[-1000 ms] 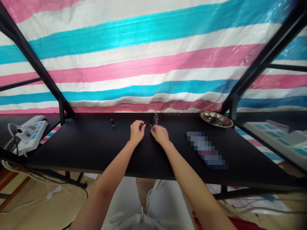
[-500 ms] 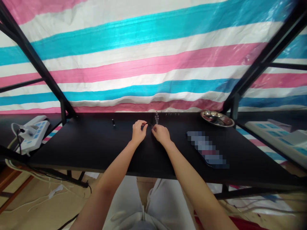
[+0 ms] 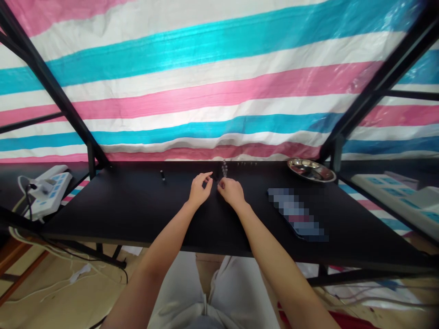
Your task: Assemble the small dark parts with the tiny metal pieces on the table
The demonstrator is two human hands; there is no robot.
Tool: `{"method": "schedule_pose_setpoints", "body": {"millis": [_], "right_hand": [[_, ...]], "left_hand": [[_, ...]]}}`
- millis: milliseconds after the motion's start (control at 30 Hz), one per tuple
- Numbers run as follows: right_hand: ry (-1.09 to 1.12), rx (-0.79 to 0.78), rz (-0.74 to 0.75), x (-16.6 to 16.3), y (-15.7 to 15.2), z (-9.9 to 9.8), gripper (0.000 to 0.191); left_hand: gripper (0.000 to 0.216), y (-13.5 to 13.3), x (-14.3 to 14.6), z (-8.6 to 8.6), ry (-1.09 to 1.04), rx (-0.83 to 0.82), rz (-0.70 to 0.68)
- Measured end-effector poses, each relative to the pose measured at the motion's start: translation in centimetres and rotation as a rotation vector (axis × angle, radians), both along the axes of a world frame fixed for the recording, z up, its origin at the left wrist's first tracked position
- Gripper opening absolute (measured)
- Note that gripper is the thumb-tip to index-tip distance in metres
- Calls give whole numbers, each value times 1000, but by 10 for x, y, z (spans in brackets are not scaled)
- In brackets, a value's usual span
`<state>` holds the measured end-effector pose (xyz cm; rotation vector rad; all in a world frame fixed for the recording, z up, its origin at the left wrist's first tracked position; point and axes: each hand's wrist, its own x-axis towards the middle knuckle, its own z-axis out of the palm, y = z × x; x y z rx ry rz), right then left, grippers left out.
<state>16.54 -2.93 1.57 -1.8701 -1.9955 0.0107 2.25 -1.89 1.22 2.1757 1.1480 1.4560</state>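
Over the middle of the black table, my left hand (image 3: 200, 187) has its thumb and index finger parted, and I see nothing held in it. Just to its right, the fingertips of my right hand (image 3: 231, 190) are pinched together. A thin dark piece shows faintly between the two hands against the black tabletop, too dark to name; what the right fingers grip is hidden. Directly behind my right hand lies a short row of clear, shiny beads (image 3: 224, 167).
Several tiny bits (image 3: 242, 163) lie along the table's back edge. A small black-and-white tube (image 3: 162, 175) is at left, a round metal plate (image 3: 310, 170) at back right, a blurred-out flat item (image 3: 297, 215) before it. White power strips (image 3: 51, 194) flank the black table (image 3: 123, 210).
My left thumb and index finger have parted from the thin dark piece, and that hand shifted slightly. My right hand keeps its pinch in nearly the same place.
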Motion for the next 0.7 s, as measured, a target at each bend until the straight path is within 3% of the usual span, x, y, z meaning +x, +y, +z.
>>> {"method": "schedule_pose_setpoints", "body": {"millis": [333, 700], "right_hand": [[100, 12, 13, 1, 0, -3, 10], [274, 110, 163, -7, -3, -2, 16]], "left_hand": [[23, 2, 3, -9, 92, -32, -60], [24, 18, -3, -15, -245, -324, -13]]}}
